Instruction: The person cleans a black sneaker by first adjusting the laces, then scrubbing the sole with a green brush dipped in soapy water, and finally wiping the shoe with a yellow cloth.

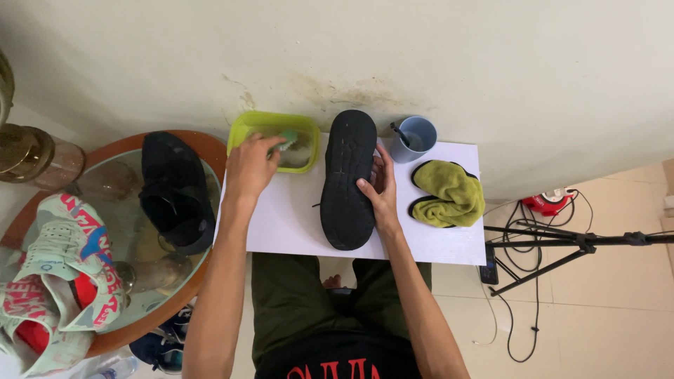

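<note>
Head view: the right hand (379,191) clasps the side of a black shoe (347,179), thumb on the upturned sole and fingers curled round its far edge. The shoe lies sole up along the middle of a white board (281,224), toe toward the wall. The left hand (251,167) is closed around a small green brush (286,141), holding it over a lime-green basin (242,128) at the board's back left corner; whether the bristles touch the water I cannot tell.

Just right of the shoe's toe stands a grey-blue cup (414,138) with a thin stick leaning inside. Near it, well clear of the shoe, lies a crumpled yellow-green cloth (451,193) with a dark edge.

Left of the board, a round glass-topped table (126,231) carries the second black shoe (174,191) and a pale green and pink sneaker (67,260). On the tiled floor to the right, a black tripod (562,242) lies among cables.
</note>
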